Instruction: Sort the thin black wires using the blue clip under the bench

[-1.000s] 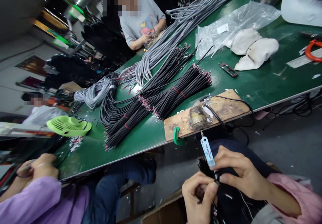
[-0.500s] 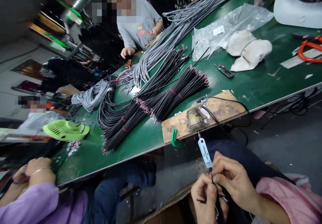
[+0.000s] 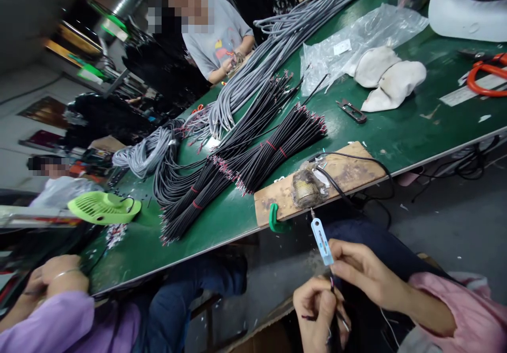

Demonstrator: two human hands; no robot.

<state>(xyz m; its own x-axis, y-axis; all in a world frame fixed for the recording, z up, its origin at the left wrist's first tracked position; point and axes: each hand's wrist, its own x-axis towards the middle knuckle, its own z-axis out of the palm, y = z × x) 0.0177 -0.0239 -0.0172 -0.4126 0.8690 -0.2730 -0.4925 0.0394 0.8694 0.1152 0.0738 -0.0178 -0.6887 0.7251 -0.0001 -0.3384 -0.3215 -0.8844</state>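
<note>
My right hand (image 3: pixel 362 271) is closed around a light blue hand tool (image 3: pixel 321 237) whose metal tip points up toward a wooden board (image 3: pixel 352 170). My left hand (image 3: pixel 317 310) sits just below it, pinching thin black wires (image 3: pixel 336 316) with red ends. Both hands hover over my lap, below the front edge of the green table (image 3: pixel 415 131). On the board rests a lumpy brownish block (image 3: pixel 304 188) with a black cable running from it.
Bundles of black wires (image 3: pixel 253 157) and grey cables (image 3: pixel 257 62) cover the table's middle. White gloves (image 3: pixel 390 78), a plastic bag (image 3: pixel 356 36) and small snips (image 3: pixel 350 111) lie further right. A person in purple (image 3: pixel 59 310) works at left, another in grey (image 3: pixel 216 36) sits opposite. A green fan (image 3: pixel 101 207) lies at left.
My left hand shifted slightly left and lower with the wires. The right hand and blue tool stayed almost in place. The person opposite drew a hand back toward their chest.
</note>
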